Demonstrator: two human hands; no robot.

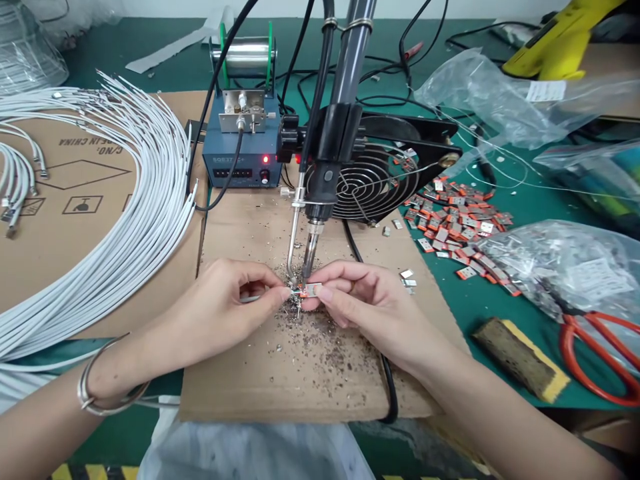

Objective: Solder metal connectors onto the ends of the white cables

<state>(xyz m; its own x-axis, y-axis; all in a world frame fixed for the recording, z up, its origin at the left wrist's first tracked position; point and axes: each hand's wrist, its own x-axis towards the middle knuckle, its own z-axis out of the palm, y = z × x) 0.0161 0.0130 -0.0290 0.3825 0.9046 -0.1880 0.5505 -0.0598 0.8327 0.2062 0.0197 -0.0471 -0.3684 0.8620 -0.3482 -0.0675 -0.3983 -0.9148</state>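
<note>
In the head view, my left hand [235, 300] is at the middle of the cardboard [250, 393]. Its fingers pinch a thin white cable [251, 299] close to its end. My right hand [373, 300] is just across from it. Its fingers are pressed close together on a small metal plug [313, 290] with an orange part. The plug and the cable end are right by each other, under the hot iron [327, 167]. The iron's tip points down at them, but I can't tell if it touches. A thin bent tube [294, 233] comes down beside the tip. Little bits are scattered under my hands.

Behind are a blue box [243, 157] with a red light and a black fan [360, 183]. A big bunch of white cables [167, 173] curves on my left. On my right, a pile of plugs [463, 223] lies on the green tabletop [110, 47], near red-handled scissors [569, 353].
</note>
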